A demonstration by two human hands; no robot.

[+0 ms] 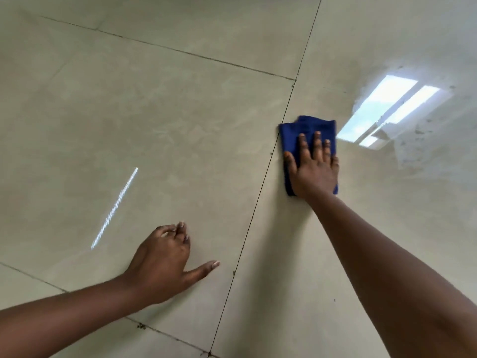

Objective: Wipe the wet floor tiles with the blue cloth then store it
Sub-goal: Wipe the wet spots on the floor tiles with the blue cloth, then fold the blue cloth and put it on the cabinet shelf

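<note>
A folded blue cloth (308,127) lies flat on the beige floor tiles (154,112), just right of a dark grout line. My right hand (313,167) presses down on the cloth with fingers spread, covering its lower half. My left hand (165,262) rests on the tile to the left, fingers curled under and thumb stretched out, holding nothing. A wet patch (418,140) with a ragged edge shines on the tile to the right of the cloth.
Large glossy tiles fill the whole view, split by dark grout lines (260,192). A bright window reflection (387,109) sits in the wet area. A thin streak of light (116,208) lies on the left tile. Small dark specks mark a grout joint (141,326).
</note>
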